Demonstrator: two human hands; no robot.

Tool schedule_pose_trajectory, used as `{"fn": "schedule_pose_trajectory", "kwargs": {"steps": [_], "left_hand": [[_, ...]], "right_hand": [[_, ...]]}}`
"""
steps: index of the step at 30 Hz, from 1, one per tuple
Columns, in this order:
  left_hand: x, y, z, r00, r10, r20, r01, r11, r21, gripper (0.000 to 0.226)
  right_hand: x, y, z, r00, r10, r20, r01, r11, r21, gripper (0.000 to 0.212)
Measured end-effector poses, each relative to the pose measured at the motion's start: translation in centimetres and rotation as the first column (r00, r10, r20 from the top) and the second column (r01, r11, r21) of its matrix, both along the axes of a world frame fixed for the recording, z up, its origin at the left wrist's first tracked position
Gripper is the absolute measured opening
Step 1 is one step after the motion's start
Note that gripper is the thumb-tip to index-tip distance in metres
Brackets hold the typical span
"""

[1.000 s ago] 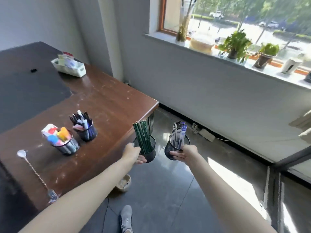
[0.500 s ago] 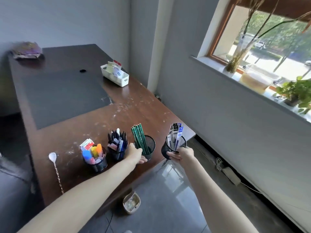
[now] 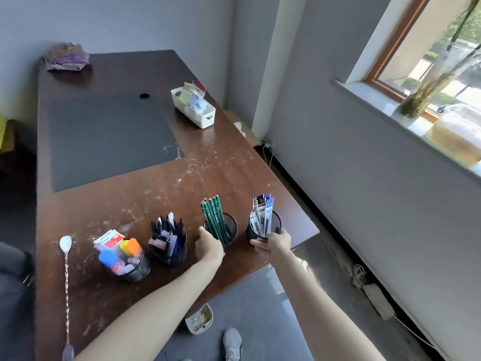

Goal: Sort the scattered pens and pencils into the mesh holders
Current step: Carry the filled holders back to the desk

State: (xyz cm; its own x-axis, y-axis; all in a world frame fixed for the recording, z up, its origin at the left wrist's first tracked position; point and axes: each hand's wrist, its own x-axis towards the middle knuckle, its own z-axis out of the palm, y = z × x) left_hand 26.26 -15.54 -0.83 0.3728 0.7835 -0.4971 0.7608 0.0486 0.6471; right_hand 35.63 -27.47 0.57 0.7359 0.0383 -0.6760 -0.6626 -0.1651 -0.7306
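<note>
Four mesh holders (image 3: 169,254) are counted in a row at the counter (image 3: 156,194) near edge. The pencil holder (image 3: 230,227), third in the row, is gripped by left hand (image 3: 208,246) fingers. About five green pencils (image 3: 214,220) are stood in it, long axes near vertical, tops leaning left. The refill holder (image 3: 276,225), fourth, is gripped by right hand (image 3: 277,242) fingers.

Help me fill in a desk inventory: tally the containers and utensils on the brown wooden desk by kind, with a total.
Black mesh cylindrical holders: 4
White plastic rectangular bin: 1
Long silver twisted-handle spoon: 1
Total: 6
</note>
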Motion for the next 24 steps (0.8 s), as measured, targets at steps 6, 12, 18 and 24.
{"fn": "schedule_pose_trajectory", "kwargs": {"steps": [6,12,18,24], "left_hand": [[0.8,-0.5,-1.1,0.988,0.131,-0.077,-0.122,0.987,0.109,0.038],[1.2,-0.6,-0.9,0.971,0.213,-0.109,-0.195,0.969,0.153,0.043],[1.3,-0.3,-1.5,0.953,0.300,-0.045,-0.295,0.950,0.098,0.044],[1.4,-0.1,-2.3,0.898,0.423,0.117,-0.421,0.906,-0.048,0.035]], "right_hand": [[2.6,0.9,-1.3,0.994,0.108,-0.007,-0.108,0.994,0.023,0.039],[3.0,2.7,-1.9,0.980,0.197,-0.034,-0.194,0.978,0.074,0.033],[3.2,3.7,-2.4,0.973,0.226,-0.040,-0.221,0.970,0.103,0.033],[3.2,4.4,-2.5,0.974,0.224,-0.017,-0.220,0.966,0.132,0.040]]}}
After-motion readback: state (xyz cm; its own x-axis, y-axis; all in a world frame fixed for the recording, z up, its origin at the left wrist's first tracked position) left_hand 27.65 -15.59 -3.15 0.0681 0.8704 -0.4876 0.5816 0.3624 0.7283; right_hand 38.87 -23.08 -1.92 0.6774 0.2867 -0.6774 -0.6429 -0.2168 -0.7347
